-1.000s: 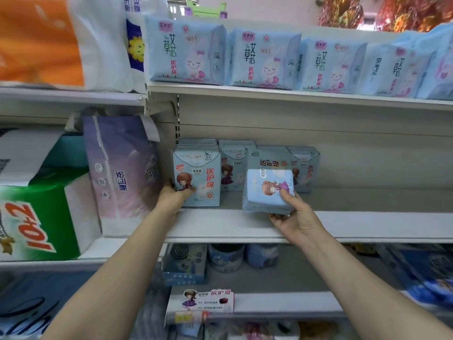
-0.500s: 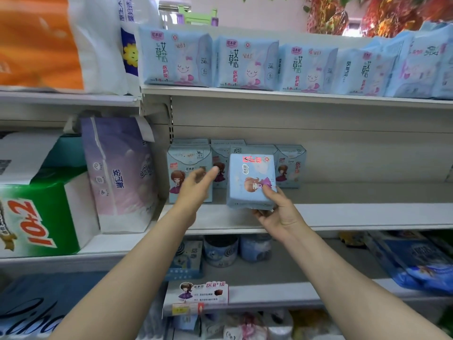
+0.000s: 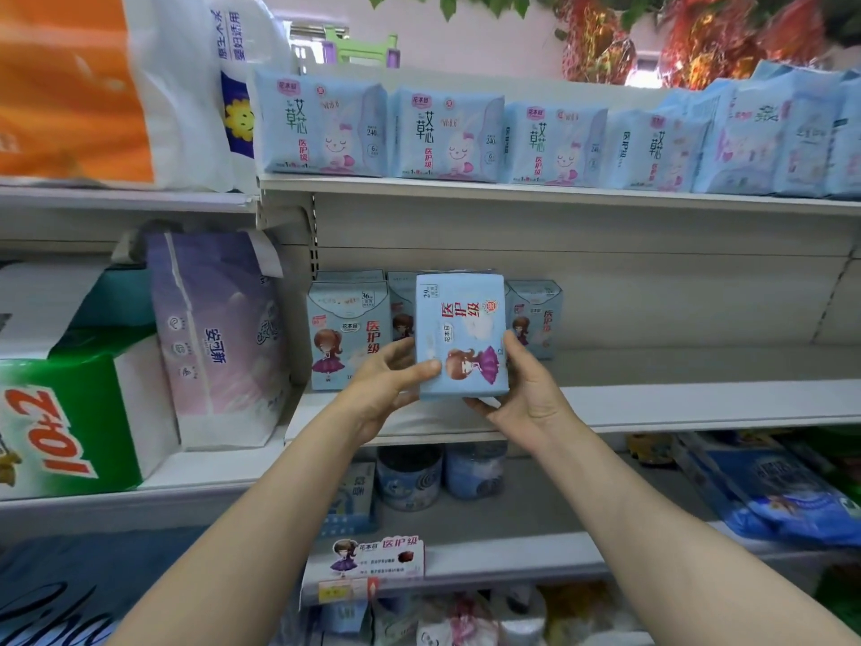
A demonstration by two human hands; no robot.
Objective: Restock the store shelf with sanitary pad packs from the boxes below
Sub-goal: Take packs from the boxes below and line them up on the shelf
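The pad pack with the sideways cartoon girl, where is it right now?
In the head view it is centre frame: the pad pack is held between the left hand and right hand, in front of the shelved pad packs above the middle shelf.

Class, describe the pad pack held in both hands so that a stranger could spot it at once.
Find the middle shelf, mostly bare, with small blue packs standing at its left end. In front of them, the left hand and right hand hold one pale blue pack. Only its print runs sideways.
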